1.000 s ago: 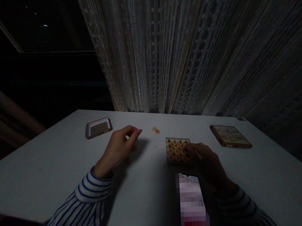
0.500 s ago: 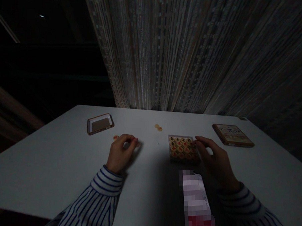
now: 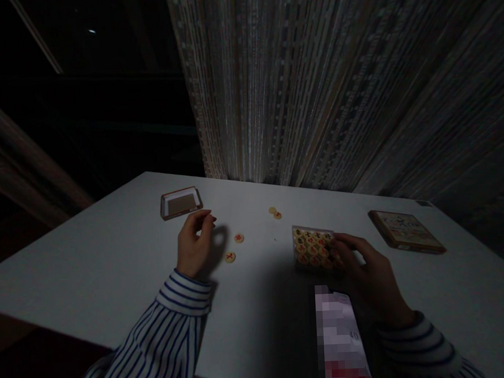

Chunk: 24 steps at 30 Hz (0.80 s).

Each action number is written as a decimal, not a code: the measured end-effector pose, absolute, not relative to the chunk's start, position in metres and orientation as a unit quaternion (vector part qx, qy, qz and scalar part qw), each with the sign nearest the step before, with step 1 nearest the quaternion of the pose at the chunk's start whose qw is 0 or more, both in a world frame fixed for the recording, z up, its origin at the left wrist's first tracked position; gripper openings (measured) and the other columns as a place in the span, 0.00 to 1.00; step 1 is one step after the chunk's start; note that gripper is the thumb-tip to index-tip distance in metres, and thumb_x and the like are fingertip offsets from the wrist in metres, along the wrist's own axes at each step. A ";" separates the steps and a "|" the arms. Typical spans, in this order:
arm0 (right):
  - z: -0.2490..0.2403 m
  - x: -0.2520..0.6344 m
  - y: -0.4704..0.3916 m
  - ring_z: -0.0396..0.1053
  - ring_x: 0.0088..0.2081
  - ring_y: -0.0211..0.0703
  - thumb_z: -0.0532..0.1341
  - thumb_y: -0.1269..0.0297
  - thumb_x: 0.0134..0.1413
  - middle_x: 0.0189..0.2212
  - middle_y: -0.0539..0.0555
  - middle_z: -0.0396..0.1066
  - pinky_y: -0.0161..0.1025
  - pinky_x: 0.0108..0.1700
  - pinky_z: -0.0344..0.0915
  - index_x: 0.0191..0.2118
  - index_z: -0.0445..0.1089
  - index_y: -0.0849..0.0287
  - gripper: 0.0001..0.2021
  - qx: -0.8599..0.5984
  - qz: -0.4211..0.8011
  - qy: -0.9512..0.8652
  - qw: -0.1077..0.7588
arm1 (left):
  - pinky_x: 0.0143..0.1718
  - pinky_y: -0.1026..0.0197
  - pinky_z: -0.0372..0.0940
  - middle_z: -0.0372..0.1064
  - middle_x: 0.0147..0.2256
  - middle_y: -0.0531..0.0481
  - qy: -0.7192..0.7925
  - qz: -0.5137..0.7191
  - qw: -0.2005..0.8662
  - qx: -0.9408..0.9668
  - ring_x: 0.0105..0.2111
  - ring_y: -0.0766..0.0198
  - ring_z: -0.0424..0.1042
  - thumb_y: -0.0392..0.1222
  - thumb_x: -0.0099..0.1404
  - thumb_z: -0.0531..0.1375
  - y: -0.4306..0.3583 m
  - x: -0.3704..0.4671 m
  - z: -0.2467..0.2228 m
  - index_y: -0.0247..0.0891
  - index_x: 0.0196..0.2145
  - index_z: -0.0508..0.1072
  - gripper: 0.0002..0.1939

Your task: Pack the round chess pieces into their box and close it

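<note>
Clear box (image 3: 316,229): rows of round pieces (image 3: 312,250) inside, black- and red-marked; right hand (image 3: 369,273) over its right edge.
Right grip: narrow; cannot tell whether it pinches a piece.
Loose pair (image 3: 239,238): left of the box, uncovered now that the left hand (image 3: 194,246) has shifted leftward.
Left grip: farther left of the box, fingers curled close, contents hidden.

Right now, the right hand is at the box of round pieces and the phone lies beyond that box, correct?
Not quite: the head view shows the phone on the near side of the box of round pieces. The right hand is at that box.
</note>
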State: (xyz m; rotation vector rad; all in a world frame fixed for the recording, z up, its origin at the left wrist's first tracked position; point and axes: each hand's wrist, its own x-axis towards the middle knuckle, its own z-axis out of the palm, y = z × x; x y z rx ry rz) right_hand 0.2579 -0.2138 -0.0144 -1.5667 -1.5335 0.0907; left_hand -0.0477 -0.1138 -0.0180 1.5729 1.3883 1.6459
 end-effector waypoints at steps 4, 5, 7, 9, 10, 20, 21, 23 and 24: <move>-0.015 0.258 -0.213 0.71 0.41 0.48 0.55 0.53 0.55 0.39 0.58 0.72 0.44 0.35 0.71 0.41 0.71 0.57 0.15 -0.637 0.041 -0.619 0.458 | 0.38 0.60 0.64 0.70 0.31 0.48 0.521 0.562 0.194 0.612 0.33 0.63 0.69 0.48 0.59 0.55 -0.116 -0.047 -0.014 0.36 0.27 0.71 0.12; -0.015 0.258 -0.214 0.71 0.41 0.48 0.55 0.53 0.55 0.39 0.58 0.73 0.44 0.35 0.71 0.41 0.71 0.57 0.15 -0.638 0.041 -0.618 0.458 | 0.39 0.60 0.64 0.70 0.30 0.48 0.522 0.553 0.183 0.623 0.34 0.62 0.69 0.47 0.60 0.55 -0.117 -0.046 -0.013 0.36 0.24 0.70 0.13; -0.016 0.258 -0.214 0.71 0.40 0.49 0.55 0.53 0.55 0.38 0.58 0.73 0.45 0.36 0.70 0.40 0.71 0.57 0.16 -0.641 0.043 -0.615 0.458 | 0.40 0.60 0.64 0.70 0.30 0.48 0.525 0.543 0.178 0.630 0.34 0.62 0.69 0.47 0.60 0.54 -0.118 -0.045 -0.012 0.37 0.23 0.70 0.14; -0.017 0.259 -0.214 0.71 0.40 0.49 0.55 0.52 0.55 0.39 0.58 0.73 0.45 0.37 0.70 0.41 0.71 0.57 0.16 -0.641 0.045 -0.613 0.460 | 0.39 0.60 0.65 0.71 0.31 0.48 0.532 0.540 0.197 0.622 0.33 0.62 0.69 0.47 0.59 0.55 -0.118 -0.043 -0.013 0.36 0.28 0.71 0.11; -0.017 0.259 -0.214 0.70 0.40 0.49 0.54 0.53 0.55 0.39 0.58 0.73 0.45 0.37 0.70 0.41 0.71 0.57 0.16 -0.640 0.047 -0.612 0.462 | 0.38 0.60 0.65 0.71 0.31 0.48 0.533 0.538 0.209 0.618 0.33 0.62 0.70 0.46 0.58 0.56 -0.118 -0.042 -0.013 0.36 0.31 0.72 0.11; 0.031 0.243 -0.191 0.70 0.41 0.48 0.54 0.55 0.56 0.38 0.57 0.74 0.47 0.42 0.67 0.40 0.72 0.58 0.14 -0.603 0.016 -0.680 0.416 | 0.33 0.63 0.64 0.72 0.27 0.49 0.475 0.562 0.264 0.623 0.31 0.63 0.70 0.51 0.59 0.55 -0.088 -0.044 0.055 0.35 0.27 0.73 0.16; 0.037 0.239 -0.188 0.71 0.40 0.48 0.54 0.56 0.56 0.38 0.57 0.75 0.46 0.42 0.67 0.40 0.72 0.58 0.14 -0.596 0.009 -0.690 0.410 | 0.32 0.63 0.64 0.72 0.27 0.49 0.465 0.587 0.282 0.600 0.30 0.64 0.70 0.51 0.59 0.55 -0.084 -0.045 0.061 0.34 0.27 0.73 0.16; 0.049 0.230 -0.182 0.71 0.39 0.48 0.53 0.58 0.56 0.37 0.56 0.75 0.46 0.40 0.67 0.40 0.72 0.57 0.13 -0.586 -0.003 -0.706 0.397 | 0.32 0.63 0.64 0.71 0.27 0.49 0.449 0.626 0.306 0.559 0.28 0.66 0.69 0.50 0.57 0.56 -0.078 -0.047 0.065 0.34 0.27 0.72 0.15; 0.053 0.225 -0.179 0.71 0.39 0.47 0.53 0.59 0.56 0.37 0.56 0.75 0.45 0.40 0.67 0.40 0.72 0.57 0.13 -0.576 -0.007 -0.718 0.390 | 0.32 0.64 0.64 0.71 0.28 0.50 0.445 0.636 0.314 0.546 0.28 0.66 0.69 0.50 0.56 0.58 -0.077 -0.047 0.063 0.34 0.27 0.72 0.14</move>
